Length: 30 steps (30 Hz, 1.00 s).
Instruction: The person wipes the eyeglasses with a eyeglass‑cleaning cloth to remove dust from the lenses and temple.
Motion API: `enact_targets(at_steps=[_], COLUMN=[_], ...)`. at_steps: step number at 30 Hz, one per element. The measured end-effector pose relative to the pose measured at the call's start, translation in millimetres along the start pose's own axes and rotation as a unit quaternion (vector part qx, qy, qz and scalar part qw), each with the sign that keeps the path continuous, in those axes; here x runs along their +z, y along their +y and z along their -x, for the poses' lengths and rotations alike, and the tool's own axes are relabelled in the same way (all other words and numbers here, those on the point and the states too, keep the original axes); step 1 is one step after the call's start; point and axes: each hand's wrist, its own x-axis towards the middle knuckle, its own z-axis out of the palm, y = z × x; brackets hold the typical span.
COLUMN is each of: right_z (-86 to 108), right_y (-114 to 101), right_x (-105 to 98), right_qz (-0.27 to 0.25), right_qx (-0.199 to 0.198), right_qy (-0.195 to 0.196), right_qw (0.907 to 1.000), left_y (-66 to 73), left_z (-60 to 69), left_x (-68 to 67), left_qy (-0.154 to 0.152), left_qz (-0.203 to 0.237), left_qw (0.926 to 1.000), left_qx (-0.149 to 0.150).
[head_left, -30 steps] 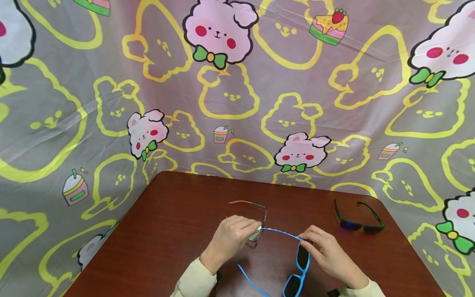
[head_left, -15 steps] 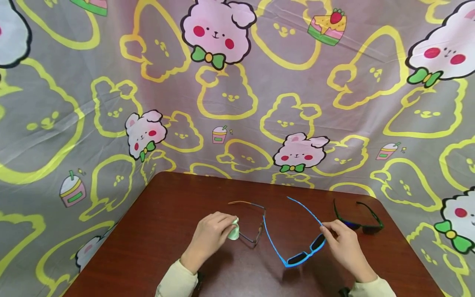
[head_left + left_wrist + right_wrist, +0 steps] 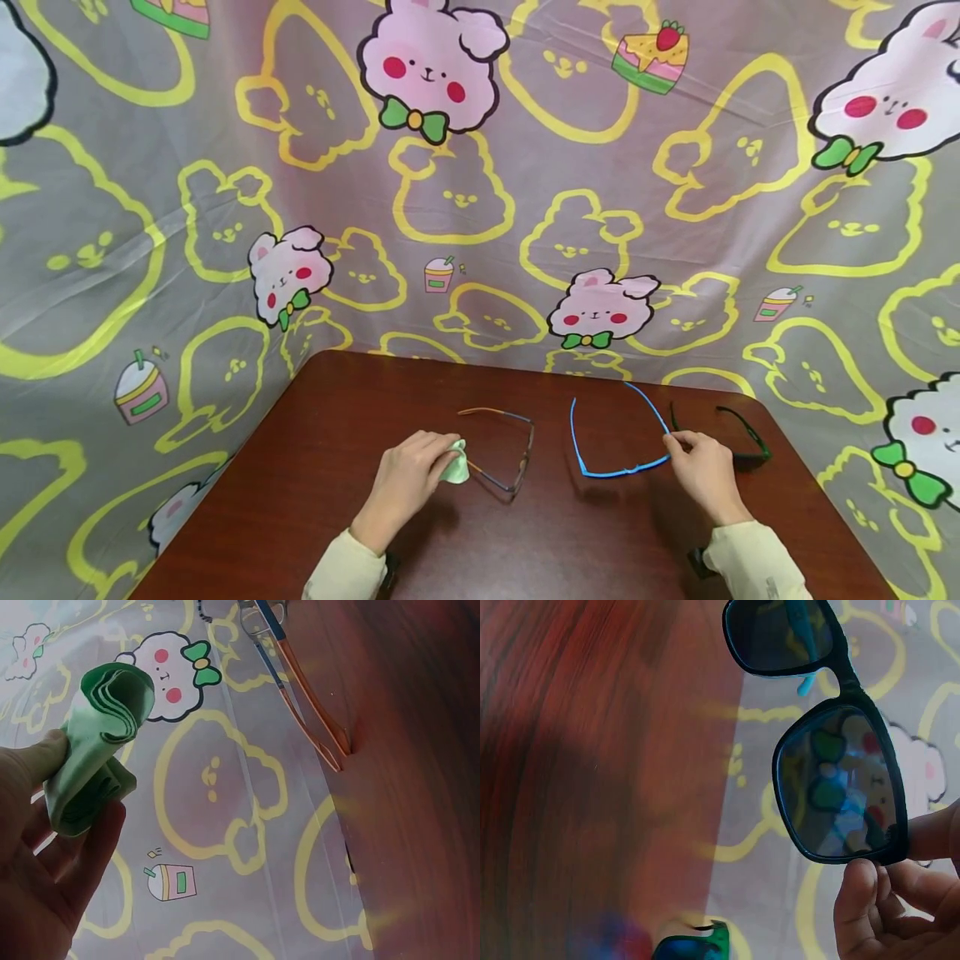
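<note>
Blue-framed sunglasses (image 3: 611, 475) with dark lenses hang over the right part of the table, temples unfolded and pointing away. My right hand (image 3: 705, 471) pinches them at the right hinge corner; the right wrist view shows thumb and fingers on the corner beside one lens (image 3: 840, 784). In my left hand (image 3: 408, 479) a folded pale green cloth (image 3: 456, 463) is pinched between thumb and fingers, held above the table; its layered folds show in the left wrist view (image 3: 97, 742). Just right of the cloth lie eyeglasses (image 3: 522, 458) with orange-tipped temples, unfolded on the table.
Dark sunglasses with green on the frame (image 3: 753, 454) lie at the table's right, partly behind my right hand. The brown wooden table (image 3: 360, 400) is bordered at the back and sides by a patterned curtain (image 3: 480, 250).
My right hand has carried the blue sunglasses up, away and rightward, turning their front toward me. My left hand, with the cloth, has drawn away from them to the left.
</note>
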Motion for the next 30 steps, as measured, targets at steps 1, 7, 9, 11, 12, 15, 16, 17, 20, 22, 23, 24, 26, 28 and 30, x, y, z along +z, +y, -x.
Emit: enact_targets(at_steps=[1,7,9,11,12,15,16,17,20,22,23,24,26,28,30], right_z=[-2.5,-14.8,-18.3,-21.5,-22.9,-28.0,-30.1,-32.2,-39.5,-43.7,-45.4,-46.9,-49.3,-51.3,-53.3], right_y=[1.9,12.9,15.8,17.6,18.3,19.5,19.6,19.9,19.7,19.6,19.8,19.9,21.2,22.9,24.6], right_x=[0.8,6.4,7.6,8.5,9.2,12.3,13.5,14.9,18.5,19.9,20.6,21.0,22.5,24.1,26.2], right_qz=[0.001,0.005,0.002,0.003,0.003,0.003,0.004,0.005,0.005,0.006,0.006,0.006,0.009,0.011,0.014], right_qx=[0.009,0.049,0.057,0.062,0.065,0.070,0.070,0.072,0.079,0.083,0.086,0.086,0.085,0.087,0.092], right_qy=[-0.008,-0.045,-0.052,-0.055,-0.056,-0.060,-0.061,-0.063,-0.073,-0.079,-0.083,-0.086,-0.089,-0.092,-0.093], right_qw=[0.9999,0.9978,0.9970,0.9966,0.9963,0.9958,0.9957,0.9955,0.9942,0.9933,0.9928,0.9925,0.9923,0.9919,0.9912], left_y=[-0.2,-2.6,-3.6,-4.6,-5.1,-6.1,-6.3,-6.3,-6.5,-6.7,-6.9,-6.9,-7.0,-6.5,-6.0], left_z=[0.2,1.5,1.9,2.3,2.6,2.8,2.7,2.4,1.1,0.5,0.3,0.0,0.0,-0.3,-0.8], left_x=[-0.1,1.8,2.8,3.5,3.7,3.3,2.9,2.3,0.9,0.4,0.2,0.2,0.6,0.4,0.4], left_qy=[-0.001,0.007,0.012,0.013,0.012,0.008,0.007,0.007,0.008,0.008,0.007,0.007,0.004,0.003,0.002], left_qz=[0.002,0.028,0.033,0.035,0.036,0.035,0.035,0.035,0.038,0.039,0.042,0.044,0.050,0.057,0.062], left_qw=[1.0000,0.9995,0.9993,0.9991,0.9991,0.9990,0.9990,0.9990,0.9988,0.9987,0.9986,0.9985,0.9981,0.9976,0.9972], left_qx=[-0.005,-0.015,-0.016,-0.018,-0.019,-0.025,-0.027,-0.028,-0.030,-0.031,-0.032,-0.033,-0.036,-0.039,-0.042])
